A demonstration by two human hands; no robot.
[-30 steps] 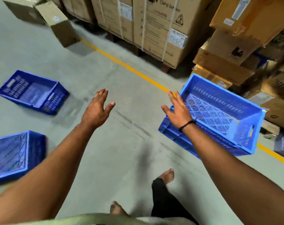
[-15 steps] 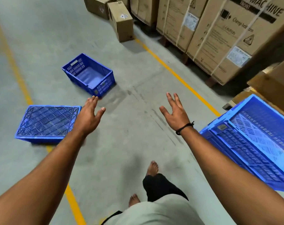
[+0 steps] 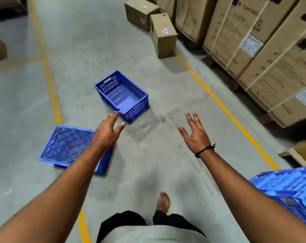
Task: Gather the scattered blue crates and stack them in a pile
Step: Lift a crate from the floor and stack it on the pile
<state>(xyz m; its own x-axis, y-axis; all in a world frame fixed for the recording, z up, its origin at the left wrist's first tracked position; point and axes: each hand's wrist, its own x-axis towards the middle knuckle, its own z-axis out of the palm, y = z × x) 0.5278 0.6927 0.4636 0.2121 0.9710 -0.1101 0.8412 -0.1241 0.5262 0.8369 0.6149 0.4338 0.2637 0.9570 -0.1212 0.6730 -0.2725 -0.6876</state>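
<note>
Both hands, left [image 3: 107,132] and right [image 3: 195,133], were held open and empty, spread toward the upright crate [image 3: 122,96], evidently for a two-sided grasp.

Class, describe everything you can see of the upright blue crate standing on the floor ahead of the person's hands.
The upright blue crate looks like moulded plastic, rectangular, open side up and empty. Its walls are pierced with rows of small slots, the floor inside looks smooth, and a handle slot shows in the far end wall. It rests flat on the grey concrete floor between two yellow lines, turned at an angle to them. The left hand overlaps its near corner in view; contact cannot be told.
</note>
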